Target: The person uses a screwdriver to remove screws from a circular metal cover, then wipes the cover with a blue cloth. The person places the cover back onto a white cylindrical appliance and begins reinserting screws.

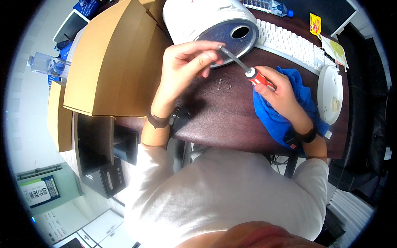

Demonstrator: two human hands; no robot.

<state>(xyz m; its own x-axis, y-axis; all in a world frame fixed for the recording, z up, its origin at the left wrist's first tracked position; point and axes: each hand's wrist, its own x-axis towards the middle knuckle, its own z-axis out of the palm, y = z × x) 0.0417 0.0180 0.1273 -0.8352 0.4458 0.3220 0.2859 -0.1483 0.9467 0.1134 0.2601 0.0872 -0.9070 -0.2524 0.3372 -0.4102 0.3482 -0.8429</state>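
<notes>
My right hand (278, 91) grips the red handle of a screwdriver (248, 71), its metal shaft angled up and left. My left hand (187, 60) pinches the shaft's tip with thumb and fingers, right at the rim of a white round appliance (194, 18) lying on its side, its grey-blue base with a round hole facing me. Several tiny screws (224, 85) lie on the dark wooden desk (215, 120) between my hands. A blue cloth (271, 115) lies under my right hand.
A large cardboard box (111, 62) stands at the left. A white keyboard (289, 43) runs behind the appliance, with a white round lid (330, 94) at the right. A plastic bottle (269, 7) and snack packets (326, 35) lie at the back. A black device (105, 173) stands below the desk's left edge.
</notes>
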